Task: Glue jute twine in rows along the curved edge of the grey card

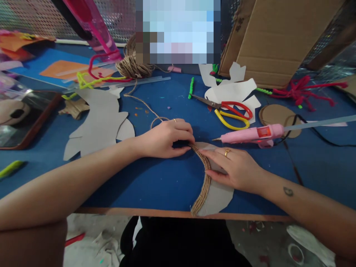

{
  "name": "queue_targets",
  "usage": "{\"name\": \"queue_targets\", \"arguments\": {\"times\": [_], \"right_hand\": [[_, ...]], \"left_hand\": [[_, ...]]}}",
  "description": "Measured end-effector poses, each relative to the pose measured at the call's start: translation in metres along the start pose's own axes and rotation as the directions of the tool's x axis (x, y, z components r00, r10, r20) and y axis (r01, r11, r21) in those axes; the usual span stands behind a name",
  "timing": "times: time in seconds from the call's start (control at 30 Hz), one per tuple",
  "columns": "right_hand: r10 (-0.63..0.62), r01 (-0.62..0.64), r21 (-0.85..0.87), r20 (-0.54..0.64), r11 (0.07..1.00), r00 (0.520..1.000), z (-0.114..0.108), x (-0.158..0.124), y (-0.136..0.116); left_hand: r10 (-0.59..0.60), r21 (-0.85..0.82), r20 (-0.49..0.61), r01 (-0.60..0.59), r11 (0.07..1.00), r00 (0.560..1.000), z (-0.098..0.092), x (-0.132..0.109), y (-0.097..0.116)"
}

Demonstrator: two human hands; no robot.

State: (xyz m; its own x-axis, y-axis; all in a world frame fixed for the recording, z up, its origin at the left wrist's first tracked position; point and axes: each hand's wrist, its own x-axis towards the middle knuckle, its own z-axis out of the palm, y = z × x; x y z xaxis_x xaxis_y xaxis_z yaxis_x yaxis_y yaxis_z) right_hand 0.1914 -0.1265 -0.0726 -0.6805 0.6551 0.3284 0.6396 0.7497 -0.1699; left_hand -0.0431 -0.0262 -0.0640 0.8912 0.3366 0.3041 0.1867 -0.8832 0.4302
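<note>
The left hand (167, 139) pinches twine (206, 174) atop the gray card (221, 194); the right hand (236, 167), fingers loosely parted, rests on both; beyond the card, a glue gun (247, 135) holds a glue stick (319, 121)

A curved grey card crescent (221, 194) lies at the near edge of the blue desk (155, 189); a pink plastic glue gun (244, 135) beyond it, right; a brown twine ball (132, 66) far, left of both.
</note>
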Motion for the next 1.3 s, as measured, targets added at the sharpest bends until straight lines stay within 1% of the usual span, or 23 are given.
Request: {"name": "queue_targets", "arguments": {"times": [0.17, 0.33, 0.5, 0.67, 0.8, 0.9, 1.0, 1.1, 1.13, 1.2, 1.3], "right_hand": [[0.002, -0.002, -0.013, 0.010, 1.000, 1.000, 0.000, 0.000, 0.000], [0.000, 0.001, -0.015, 0.009, 1.000, 1.000, -0.001, 0.000, 0.000], [-0.005, 0.005, -0.008, 0.011, 1.000, 1.000, -0.002, 0.000, 0.000], [0.009, -0.009, -0.015, 0.013, 1.000, 1.000, -0.002, -0.001, 0.000], [0.003, -0.002, -0.022, 0.016, 1.000, 1.000, -0.001, -0.001, 0.001], [0.002, -0.002, -0.016, 0.006, 1.000, 1.000, -0.001, -0.001, 0.000], [-0.006, 0.006, 0.025, -0.004, 1.000, 1.000, -0.005, -0.003, -0.001], [0.026, -0.022, 0.050, -0.066, 0.999, 0.998, -0.013, -0.006, -0.003], [0.043, -0.041, 0.021, -0.087, 0.999, 0.995, -0.016, -0.007, -0.003], [0.071, -0.082, -0.096, -0.119, 0.992, 0.990, -0.021, -0.011, -0.003], [0.133, -0.158, -0.303, -0.104, 0.940, 0.986, -0.028, -0.016, -0.002]], "left_hand": [[0.009, 0.055, -0.039, -0.006, 0.998, 0.999, 0.000, -0.001, -0.001], [0.050, 0.082, -0.071, -0.044, 0.996, 0.996, 0.000, -0.001, -0.003], [0.066, 0.077, -0.071, -0.060, 0.995, 0.995, -0.001, 0.000, -0.002], [0.069, 0.117, -0.083, -0.059, 0.991, 0.994, 0.000, 0.000, -0.002], [0.102, 0.117, -0.075, -0.093, 0.989, 0.992, 0.000, 0.000, -0.003], [0.123, 0.139, -0.069, -0.113, 0.984, 0.990, -0.002, -0.001, -0.001], [0.135, 0.175, -0.104, -0.115, 0.978, 0.985, -0.006, -0.001, 0.002], [0.138, 0.203, -0.116, -0.112, 0.973, 0.984, -0.011, 0.000, 0.004], [0.138, 0.215, -0.107, -0.113, 0.970, 0.985, -0.013, 0.000, 0.005], [0.134, 0.240, -0.081, -0.111, 0.964, 0.988, -0.015, 0.000, 0.004], [0.117, 0.257, -0.059, -0.099, 0.961, 0.991, -0.018, -0.001, 0.005]]}}
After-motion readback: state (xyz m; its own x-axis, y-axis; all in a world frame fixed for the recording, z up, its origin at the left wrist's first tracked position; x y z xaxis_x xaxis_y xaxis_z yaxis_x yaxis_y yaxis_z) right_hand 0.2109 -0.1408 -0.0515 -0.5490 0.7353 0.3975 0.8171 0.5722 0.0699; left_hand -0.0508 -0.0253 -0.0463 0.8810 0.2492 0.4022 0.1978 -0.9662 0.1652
